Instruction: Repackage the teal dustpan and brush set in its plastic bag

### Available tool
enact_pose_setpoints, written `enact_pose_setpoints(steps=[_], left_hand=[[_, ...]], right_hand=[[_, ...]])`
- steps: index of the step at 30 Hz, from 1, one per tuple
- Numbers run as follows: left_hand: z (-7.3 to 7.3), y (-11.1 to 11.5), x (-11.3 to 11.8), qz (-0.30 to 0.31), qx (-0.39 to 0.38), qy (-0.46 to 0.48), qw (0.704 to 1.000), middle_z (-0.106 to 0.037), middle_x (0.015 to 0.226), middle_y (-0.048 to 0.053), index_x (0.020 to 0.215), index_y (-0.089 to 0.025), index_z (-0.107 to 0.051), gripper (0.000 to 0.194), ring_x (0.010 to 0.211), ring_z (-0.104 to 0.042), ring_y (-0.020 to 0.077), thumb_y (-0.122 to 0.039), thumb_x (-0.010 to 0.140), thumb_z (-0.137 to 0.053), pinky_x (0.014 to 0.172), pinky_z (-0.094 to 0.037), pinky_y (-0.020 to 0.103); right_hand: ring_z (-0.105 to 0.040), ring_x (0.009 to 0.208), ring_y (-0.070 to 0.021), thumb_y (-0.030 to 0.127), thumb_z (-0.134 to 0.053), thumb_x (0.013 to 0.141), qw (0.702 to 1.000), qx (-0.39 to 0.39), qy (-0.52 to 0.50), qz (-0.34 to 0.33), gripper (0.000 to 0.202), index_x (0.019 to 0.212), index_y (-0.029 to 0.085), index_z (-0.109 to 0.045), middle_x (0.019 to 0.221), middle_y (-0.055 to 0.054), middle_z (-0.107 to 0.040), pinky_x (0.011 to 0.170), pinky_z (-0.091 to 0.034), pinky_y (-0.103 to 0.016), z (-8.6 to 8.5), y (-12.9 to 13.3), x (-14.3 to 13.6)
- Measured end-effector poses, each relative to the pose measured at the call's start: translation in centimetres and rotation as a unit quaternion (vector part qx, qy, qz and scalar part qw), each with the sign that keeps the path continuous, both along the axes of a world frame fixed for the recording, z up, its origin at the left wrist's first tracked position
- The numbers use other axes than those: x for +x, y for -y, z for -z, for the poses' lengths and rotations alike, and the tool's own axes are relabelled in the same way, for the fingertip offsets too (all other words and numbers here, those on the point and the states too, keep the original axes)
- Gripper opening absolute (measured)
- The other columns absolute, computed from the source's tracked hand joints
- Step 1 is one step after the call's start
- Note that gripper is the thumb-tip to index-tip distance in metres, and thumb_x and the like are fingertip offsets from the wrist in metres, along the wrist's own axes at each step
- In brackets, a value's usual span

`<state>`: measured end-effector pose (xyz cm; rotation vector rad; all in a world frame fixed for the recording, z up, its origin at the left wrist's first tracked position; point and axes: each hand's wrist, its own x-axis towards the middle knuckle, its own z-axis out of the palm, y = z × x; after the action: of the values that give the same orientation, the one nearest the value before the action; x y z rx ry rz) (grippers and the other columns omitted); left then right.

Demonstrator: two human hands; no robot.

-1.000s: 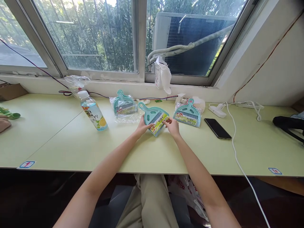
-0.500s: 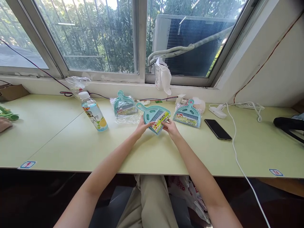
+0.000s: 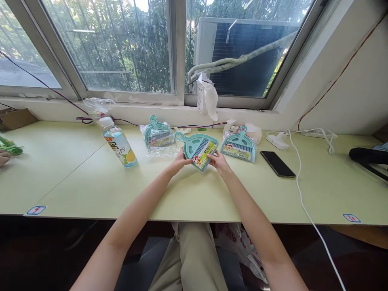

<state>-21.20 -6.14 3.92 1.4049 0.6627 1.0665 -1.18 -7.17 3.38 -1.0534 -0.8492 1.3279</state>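
A teal mini dustpan-and-brush set (image 3: pixel 197 148) with a yellow and red label is held just above the pale green table (image 3: pixel 75 182). My left hand (image 3: pixel 178 161) grips its left edge and my right hand (image 3: pixel 218 161) grips its lower right corner at the label. A second teal set (image 3: pixel 158 135) lies in clear plastic wrap behind it to the left. A third set (image 3: pixel 239 144) lies wrapped on the table to the right.
A drink bottle (image 3: pixel 119 142) stands at the left. A black phone (image 3: pixel 278 163) lies right of the sets, beside a white cable (image 3: pixel 300 190) and power strip (image 3: pixel 318 134). A white carton (image 3: pixel 206 96) stands on the sill. Another person's hand (image 3: pixel 3 157) shows at the far left.
The held set has been lifted a little and tilted, its handle swinging slightly left. Both hands stay on it. The hand at the far left has drawn back.
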Motion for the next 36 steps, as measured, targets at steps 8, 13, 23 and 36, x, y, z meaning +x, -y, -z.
enact_pose_setpoints(steps=[8, 13, 23, 36], left_hand=[[0.4, -0.6, 0.0, -0.011, 0.013, -0.002, 1.0, -0.053, 0.13, 0.011, 0.129, -0.02, -0.041, 0.079, 0.121, -0.049, 0.0305, -0.021, 0.059, -0.078, 0.098, -0.044, 0.047], [0.6, -0.9, -0.3, 0.009, -0.04, 0.004, 0.999, -0.056, 0.126, 0.007, 0.132, -0.024, -0.037, 0.075, 0.115, -0.055, 0.0268, -0.021, 0.065, -0.071, 0.096, -0.047, 0.048], [0.1, 0.1, 0.3, -0.02, -0.03, -0.031, 0.999, -0.054, 0.128, 0.01, 0.125, -0.023, -0.037, 0.073, 0.116, -0.055, 0.0282, -0.03, 0.065, -0.077, 0.091, -0.052, 0.046], [0.7, 0.0, 1.3, -0.09, 0.001, -0.047, 0.995, -0.053, 0.121, 0.008, 0.12, -0.02, -0.037, 0.077, 0.117, -0.051, 0.0275, -0.028, 0.057, -0.08, 0.096, -0.047, 0.046]], right_hand=[[-0.069, 0.075, -0.0155, 0.01, -0.069, 0.069, 1.0, 0.009, 0.009, 0.011, 0.028, 0.092, 0.021, -0.057, 0.086, -0.001, -0.071, 0.074, -0.059, -0.032, 0.0, 0.0, -0.2], [-0.069, 0.076, -0.0157, 0.011, -0.068, 0.07, 1.0, 0.009, 0.018, 0.01, 0.026, 0.092, 0.02, -0.058, 0.087, -0.002, -0.071, 0.073, -0.059, -0.031, 0.0, -0.1, 0.0], [-0.068, 0.074, -0.0149, 0.015, -0.069, 0.068, 0.999, 0.024, 0.044, 0.01, 0.029, 0.093, 0.022, -0.056, 0.086, 0.0, -0.07, 0.064, -0.058, -0.027, -0.2, 0.1, 0.1], [-0.067, 0.064, -0.0139, 0.027, -0.059, 0.082, 0.997, -0.002, 0.045, 0.063, 0.011, 0.09, 0.021, -0.056, 0.082, -0.001, -0.07, 0.06, -0.056, -0.027, -0.5, 0.4, -0.5]])
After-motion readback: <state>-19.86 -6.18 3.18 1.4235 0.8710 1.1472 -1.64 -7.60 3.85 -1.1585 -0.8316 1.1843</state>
